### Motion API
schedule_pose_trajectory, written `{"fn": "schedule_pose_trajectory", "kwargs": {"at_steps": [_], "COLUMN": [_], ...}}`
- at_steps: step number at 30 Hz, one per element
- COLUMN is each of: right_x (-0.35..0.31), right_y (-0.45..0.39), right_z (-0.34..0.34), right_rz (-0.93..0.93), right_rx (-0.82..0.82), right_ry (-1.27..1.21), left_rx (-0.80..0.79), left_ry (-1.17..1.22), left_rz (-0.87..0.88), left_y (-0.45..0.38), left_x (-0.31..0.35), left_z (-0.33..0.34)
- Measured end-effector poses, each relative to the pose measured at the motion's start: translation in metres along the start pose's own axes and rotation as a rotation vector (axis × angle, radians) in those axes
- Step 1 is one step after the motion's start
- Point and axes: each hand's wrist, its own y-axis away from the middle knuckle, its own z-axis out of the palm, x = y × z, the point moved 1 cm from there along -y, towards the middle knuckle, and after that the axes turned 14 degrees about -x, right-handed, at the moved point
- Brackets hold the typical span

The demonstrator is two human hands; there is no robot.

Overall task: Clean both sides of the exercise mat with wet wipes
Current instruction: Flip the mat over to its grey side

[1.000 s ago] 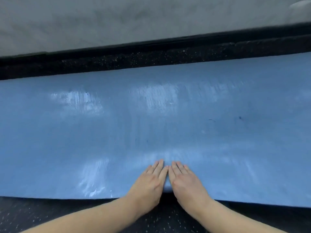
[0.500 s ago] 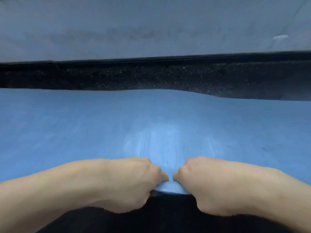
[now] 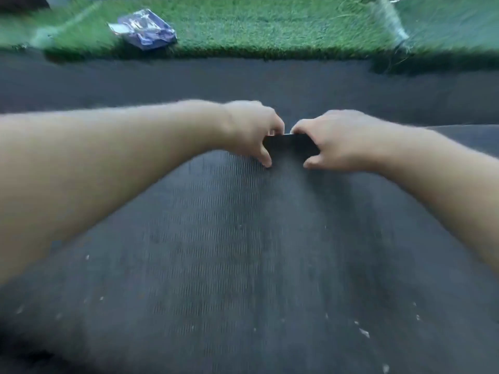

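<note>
Head view: blurred by motion, looking forward and down over both bare forearms.
Exercise mat (image 3: 243, 252): its dark, ribbed underside faces up and fills the lower and middle of the view, rising toward the hands in a raised fold; pale specks dot the surface near the bottom.
Mat edge: a short dark strip of it shows between the two hands, with a thin light line along its top.
Left hand (image 3: 251, 130): fingers curled over the far edge of the mat, thumb pressed down on the ribbed side, so it grips the mat.
Right hand (image 3: 337, 139): likewise curled over the same edge just beside the left hand, thumb on the near side, gripping the mat.
Hands to each other: close together, fingertips nearly meeting above the strip, not clearly touching.
Floor (image 3: 162, 79): dark band beyond the hands.
Green turf (image 3: 256, 25): runs across the top of the view, behind the dark band.
Wet wipes pack (image 3: 144, 28): purplish, crumpled, lying on the turf at upper left, well apart from the hands.
</note>
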Motion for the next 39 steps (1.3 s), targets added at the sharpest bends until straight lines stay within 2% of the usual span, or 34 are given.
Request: {"fn": "schedule_pose_trajectory", "kwargs": {"at_steps": [1, 3, 4, 7, 12, 15, 18, 21, 26, 29, 31, 35, 37, 39], "right_x": [-0.009, -0.036, -0.049, -0.086, -0.125, -0.129, -0.131, -0.127, -0.104, -0.071, -0.058, -0.110, -0.156, -0.195], "right_y": [-0.014, -0.028, -0.033, -0.043, -0.070, -0.085, -0.091, -0.100, -0.126, -0.137, -0.126, -0.045, 0.005, 0.037], "right_z": [0.034, 0.112, 0.151, 0.251, 0.357, 0.393, 0.407, 0.407, 0.396, 0.381, 0.368, 0.386, 0.423, 0.463], "right_rz": [0.035, 0.041, 0.040, 0.076, 0.187, 0.212, 0.203, 0.236, 0.228, 0.151, 0.102, 0.035, 0.009, 0.033], "right_rx": [0.082, 0.039, -0.017, -0.197, -0.264, -0.202, -0.180, -0.162, -0.216, -0.249, -0.214, -0.003, 0.013, 0.058], "right_ry": [0.012, -0.153, -0.243, -0.404, -0.508, -0.461, -0.464, -0.450, -0.494, -0.620, -0.639, -0.423, -0.419, -0.336], "left_rx": [0.181, 0.351, 0.373, 0.189, 0.034, 0.004, -0.028, -0.032, -0.003, 0.007, 0.023, -0.083, -0.057, -0.058], "left_ry": [-0.115, 0.045, 0.146, 0.229, 0.317, 0.356, 0.315, 0.302, 0.290, 0.251, 0.243, 0.306, 0.349, 0.299], "left_rz": [-0.063, -0.155, -0.154, -0.149, -0.308, -0.324, -0.210, -0.185, -0.173, -0.174, -0.213, -0.254, -0.159, 0.029], "left_y": [-0.014, -0.031, -0.033, -0.031, -0.055, -0.048, 0.008, 0.056, 0.013, -0.016, -0.041, -0.073, -0.043, 0.018], "left_x": [0.009, 0.026, 0.037, 0.078, 0.087, 0.091, 0.110, 0.124, 0.109, 0.093, 0.079, 0.068, 0.076, 0.089], "left_z": [0.040, 0.125, 0.166, 0.276, 0.373, 0.402, 0.424, 0.442, 0.462, 0.461, 0.449, 0.418, 0.422, 0.443]}}
